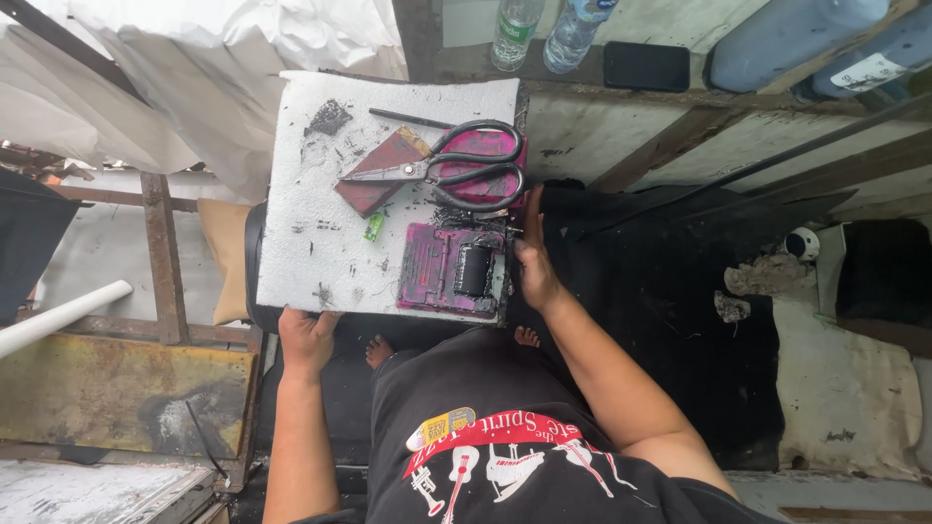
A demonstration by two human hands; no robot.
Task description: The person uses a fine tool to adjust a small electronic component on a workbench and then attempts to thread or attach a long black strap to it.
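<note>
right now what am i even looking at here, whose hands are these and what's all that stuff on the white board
This is one picture from a camera worn on a person's head, looking down at their own lap and bare hands. The left hand grips the near edge of a white foam board, and the right hand rests against its right edge. On the board lie black-handled metal scissors, a dark red flat block, a pink ink-stained tray with a black roller and a small green scrap.
</note>
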